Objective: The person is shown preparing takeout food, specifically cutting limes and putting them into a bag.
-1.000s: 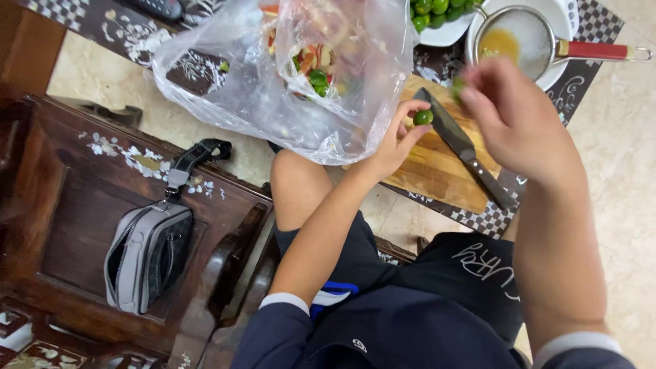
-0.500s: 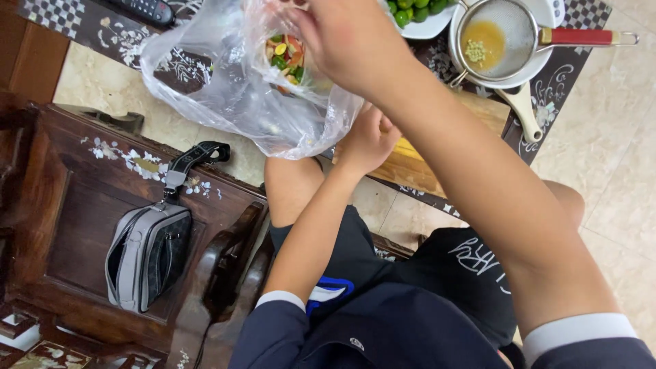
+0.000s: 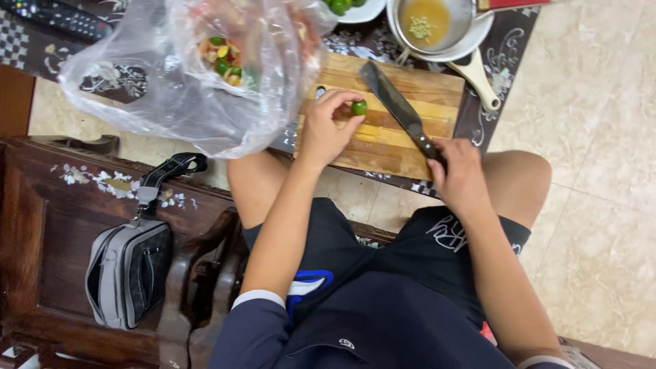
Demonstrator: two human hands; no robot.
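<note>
Head view, looking straight down. The left hand point(image 3: 326, 130) is pinching a small green lime point(image 3: 359, 107) between thumb and fingertips, fingers curled close around it, and is pressing it against the wooden cutting board point(image 3: 424, 89). The lime is sitting near the board's centre, at about 1 o'clock from the left hand's knuckles. The right hand point(image 3: 459, 174) is closing fully around the dark handle of a cleaver-style knife point(image 3: 396, 102); the handle is mostly hidden inside the fist. The blade is lying flat-ish across the board, pointing toward 11 o'clock from the right hand, its tip just beside the lime at the lime's 1 o'clock but not touching it.

The board is resting on a dark patterned surface point(image 3: 509, 51). At 12 o'clock from the board a metal strainer point(image 3: 427, 20) holding yellowish juice and seeds is sitting in a white bowl point(image 3: 478, 35). A cream-coloured handle point(image 3: 476, 78) is sticking out toward 5 o'clock from the bowl's rim. At 10 o'clock from the left hand a clear plastic bag point(image 3: 171, 89) is bulging with green and yellow scraps. At 8 o'clock, well apart, a grey pouch point(image 3: 126, 273) is lying on a carved wooden chair point(image 3: 48, 205). A remote control point(image 3: 58, 17) is lying at the far 10 o'clock corner.
</note>
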